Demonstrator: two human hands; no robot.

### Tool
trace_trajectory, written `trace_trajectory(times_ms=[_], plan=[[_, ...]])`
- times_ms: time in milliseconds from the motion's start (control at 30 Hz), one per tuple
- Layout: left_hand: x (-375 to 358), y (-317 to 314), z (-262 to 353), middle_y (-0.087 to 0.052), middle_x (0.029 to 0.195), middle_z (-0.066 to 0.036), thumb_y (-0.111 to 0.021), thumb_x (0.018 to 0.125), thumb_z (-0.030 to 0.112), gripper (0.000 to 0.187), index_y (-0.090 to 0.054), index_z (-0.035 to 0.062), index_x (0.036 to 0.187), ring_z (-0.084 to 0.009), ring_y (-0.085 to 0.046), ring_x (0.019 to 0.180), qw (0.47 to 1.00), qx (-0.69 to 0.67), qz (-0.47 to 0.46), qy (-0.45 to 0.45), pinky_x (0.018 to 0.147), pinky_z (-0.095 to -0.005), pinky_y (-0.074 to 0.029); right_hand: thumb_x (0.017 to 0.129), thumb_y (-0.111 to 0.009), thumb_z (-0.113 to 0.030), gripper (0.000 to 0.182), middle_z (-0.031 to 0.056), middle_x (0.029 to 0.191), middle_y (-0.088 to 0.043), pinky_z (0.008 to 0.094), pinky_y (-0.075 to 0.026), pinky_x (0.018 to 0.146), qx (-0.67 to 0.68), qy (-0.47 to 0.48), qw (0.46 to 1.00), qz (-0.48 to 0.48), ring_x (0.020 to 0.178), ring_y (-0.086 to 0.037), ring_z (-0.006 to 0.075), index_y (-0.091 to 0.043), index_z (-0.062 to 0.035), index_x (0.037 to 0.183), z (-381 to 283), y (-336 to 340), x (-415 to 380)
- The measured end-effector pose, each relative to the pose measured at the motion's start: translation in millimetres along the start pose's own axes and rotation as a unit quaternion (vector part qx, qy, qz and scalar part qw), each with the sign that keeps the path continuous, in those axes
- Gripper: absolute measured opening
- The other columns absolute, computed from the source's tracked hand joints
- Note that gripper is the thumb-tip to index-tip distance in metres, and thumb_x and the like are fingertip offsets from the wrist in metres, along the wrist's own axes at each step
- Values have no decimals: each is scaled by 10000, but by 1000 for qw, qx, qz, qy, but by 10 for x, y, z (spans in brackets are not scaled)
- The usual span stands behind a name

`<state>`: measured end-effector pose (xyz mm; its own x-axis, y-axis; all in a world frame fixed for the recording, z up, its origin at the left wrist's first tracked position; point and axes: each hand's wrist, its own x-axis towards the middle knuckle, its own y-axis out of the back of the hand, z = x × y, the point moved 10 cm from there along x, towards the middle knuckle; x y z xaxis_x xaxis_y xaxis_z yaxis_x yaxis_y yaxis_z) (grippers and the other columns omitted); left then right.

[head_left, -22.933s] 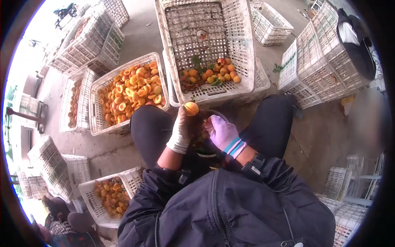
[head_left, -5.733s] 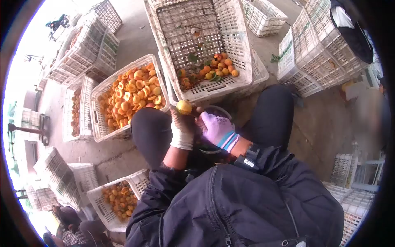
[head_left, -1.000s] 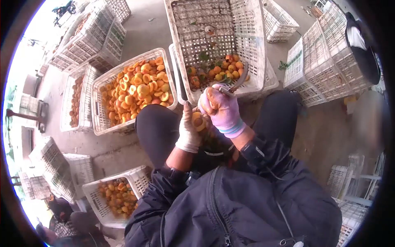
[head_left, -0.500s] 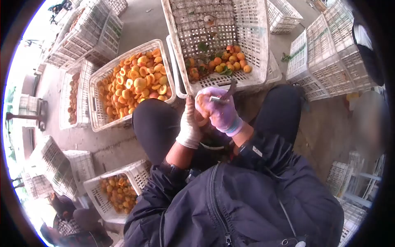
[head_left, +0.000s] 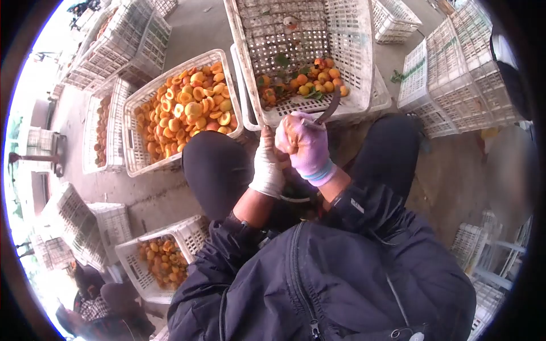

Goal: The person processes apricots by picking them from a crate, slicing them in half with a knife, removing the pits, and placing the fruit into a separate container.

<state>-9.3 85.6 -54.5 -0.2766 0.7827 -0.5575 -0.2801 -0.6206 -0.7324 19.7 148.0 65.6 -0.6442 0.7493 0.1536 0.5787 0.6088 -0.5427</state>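
Note:
My right hand [head_left: 307, 146], in a pale purple glove, is closed around a curved knife [head_left: 331, 108]. The dark blade points up and to the right, past the near edge of the tilted white crate [head_left: 347, 113]. My left hand [head_left: 267, 169], in a white glove with a bare thumb, is beside it between my knees. Its fingers are curled, and what they hold is hidden. Whole apricots [head_left: 323, 79] with a few green leaves lie at the low end of that crate. Halved apricots [head_left: 193, 109] fill another white crate [head_left: 126, 136] on the left.
A narrower crate [head_left: 118, 125] of fruit stands farther left. Behind my left elbow is a crate [head_left: 131, 273] of apricots. Stacked crates [head_left: 449, 79] stand on the right, and more crates [head_left: 122, 48] at upper left. Another person [head_left: 108, 307] sits at lower left.
My right hand has turned, so the knife blade now reaches farther up and right. Both hands have shifted slightly right. The view has moved a little.

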Motion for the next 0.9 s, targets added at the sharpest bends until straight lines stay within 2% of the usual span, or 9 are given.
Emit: trace_trajectory(times_ms=[100,200,267,400,533,600,667,800,900], plan=[[25,-410,70,-606,1157,-105,-527,905,521,540,-539,68,1200,-227,-584,1046,970,-93,-223,-27,914,-340,-478,938,-473,-75,285,4,557,-420,235,-321,476,-182,63,981,-21,516,-441,86,-439,-69,655,-208,-195,-153],[-18,-208,25,-602,1150,-107,-545,880,553,585,-531,65,1203,-242,-572,1060,998,37,-32,-27,939,-374,-460,914,-589,-180,275,-16,557,-504,231,-344,496,-197,63,978,-15,494,-449,68,-528,-32,690,-286,42,-90],[120,-201,-39,-596,1172,-123,-484,870,631,699,-511,35,1234,-292,-561,1088,999,-12,-42,20,978,-424,-429,939,-545,-240,352,-12,510,-416,244,-320,473,108,-88,990,-32,459,-391,82,-471,-57,648,-103,83,-108],[221,-25,-110,-576,1197,-153,-396,905,630,712,-486,12,1246,-299,-554,1096,998,-35,-32,41,986,-441,-421,930,-566,-269,320,1,543,-450,245,-366,506,122,-151,980,-52,490,-429,89,-513,-45,709,-73,348,-275],[41,-211,-52,-593,1136,-134,-401,937,566,591,-528,37,1168,-280,-572,1043,998,-15,-57,4,953,-427,-445,818,-737,-161,311,42,830,-613,249,-492,744,-249,-40,968,16,791,-591,122,-619,-7,1061,-244,592,-324],[-141,-650,-57,-607,1093,-120,-438,924,567,566,-536,57,1149,-270,-591,993,960,-5,-272,61,920,-433,-463,786,-749,-99,358,53,962,-612,266,-500,788,-398,-32,916,-38,860,-607,140,-610,-34,1109,-308,334,-387],[-126,-455,-97,-619,1069,-109,-472,892,600,611,-522,59,1171,-260,-607,952,990,74,-116,17,892,-428,-479,748,-691,10,364,101,1050,-605,288,-484,819,-475,43,875,-83,941,-612,207,-612,-29,1101,-353,203,-410],[-264,-288,-203,-607,709,-102,-389,870,701,682,-550,61,1046,-194,-594,589,988,114,1,107,524,-306,-491,752,-629,56,259,106,934,-605,304,-490,741,-477,25,877,-56,848,-616,192,-613,-2,1004,-275,358,-415],[-185,-286,17,-581,631,-64,-371,875,703,629,-541,112,1008,-158,-498,401,971,231,-17,-57,363,-260,-385,763,-615,53,195,100,851,-596,304,-484,700,-485,-2,873,-57,789,-609,181,-601,20,955,-223,427,-420]])
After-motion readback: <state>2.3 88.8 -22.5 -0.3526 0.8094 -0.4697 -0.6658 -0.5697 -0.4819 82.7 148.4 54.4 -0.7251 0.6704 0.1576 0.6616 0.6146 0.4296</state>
